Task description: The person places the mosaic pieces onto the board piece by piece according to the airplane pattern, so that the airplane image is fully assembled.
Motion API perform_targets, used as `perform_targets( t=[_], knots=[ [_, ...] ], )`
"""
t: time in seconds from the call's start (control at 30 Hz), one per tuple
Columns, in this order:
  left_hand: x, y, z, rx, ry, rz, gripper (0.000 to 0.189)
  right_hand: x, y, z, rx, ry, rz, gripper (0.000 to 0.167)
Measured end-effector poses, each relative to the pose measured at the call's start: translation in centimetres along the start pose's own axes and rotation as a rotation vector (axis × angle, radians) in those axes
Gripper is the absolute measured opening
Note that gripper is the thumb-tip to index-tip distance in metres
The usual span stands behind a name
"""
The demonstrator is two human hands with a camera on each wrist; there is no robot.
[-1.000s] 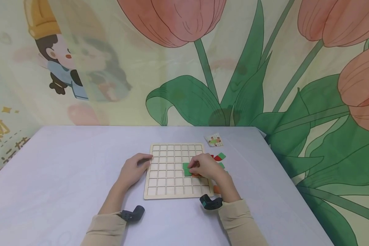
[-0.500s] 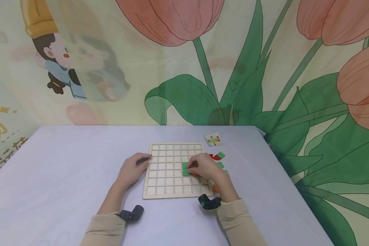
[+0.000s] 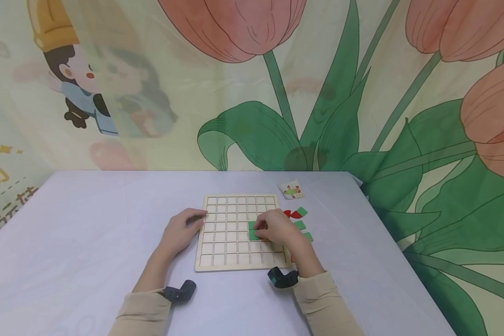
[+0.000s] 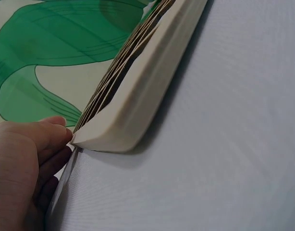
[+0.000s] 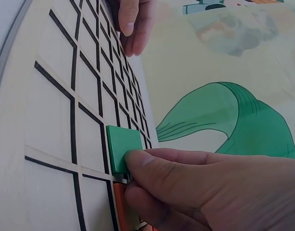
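Observation:
A light wooden grid board (image 3: 222, 233) lies on the table. My right hand (image 3: 277, 227) is over its right half, thumb and fingers pinching a green square tile (image 5: 119, 144) at a grid cell. Another green tile (image 3: 251, 225) sits in the cell just behind it. Beside the pinched tile, an orange piece (image 5: 122, 204) shows under my fingers in the right wrist view, partly hidden. My left hand (image 3: 182, 232) rests at the board's left edge, its fingertips touching the rim (image 4: 92, 137) in the left wrist view.
Loose red and green pieces (image 3: 297, 214) lie right of the board, with more green ones (image 3: 300, 225) nearer, partly behind my right arm. A small picture card (image 3: 292, 190) lies past the board's far right corner. A printed backdrop (image 3: 252, 135) stands behind the table.
My right hand has shifted very slightly left, its wrist dropping a little, still at the green tile. More loose pieces show beside it. The left hand stays put.

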State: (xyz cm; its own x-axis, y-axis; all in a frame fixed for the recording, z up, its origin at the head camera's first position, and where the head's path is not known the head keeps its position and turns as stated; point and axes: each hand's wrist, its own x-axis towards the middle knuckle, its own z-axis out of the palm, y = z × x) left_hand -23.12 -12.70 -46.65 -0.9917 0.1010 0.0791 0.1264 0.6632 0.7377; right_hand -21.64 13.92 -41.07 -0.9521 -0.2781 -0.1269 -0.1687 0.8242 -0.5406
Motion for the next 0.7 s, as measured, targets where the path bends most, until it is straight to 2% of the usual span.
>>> perform_targets(
  t=[0.23, 0.7],
  knots=[
    [0.04, 0.22, -0.03, -0.001, -0.006, -0.011, 0.032, -0.13, -0.32, 0.1, -0.04, 0.018, 0.0, 0.005],
    [-0.05, 0.34, -0.06, 0.008, 0.001, -0.015, 0.032, 0.01, -0.39, 0.26, -0.049, 0.021, -0.005, 0.007]
  ],
)
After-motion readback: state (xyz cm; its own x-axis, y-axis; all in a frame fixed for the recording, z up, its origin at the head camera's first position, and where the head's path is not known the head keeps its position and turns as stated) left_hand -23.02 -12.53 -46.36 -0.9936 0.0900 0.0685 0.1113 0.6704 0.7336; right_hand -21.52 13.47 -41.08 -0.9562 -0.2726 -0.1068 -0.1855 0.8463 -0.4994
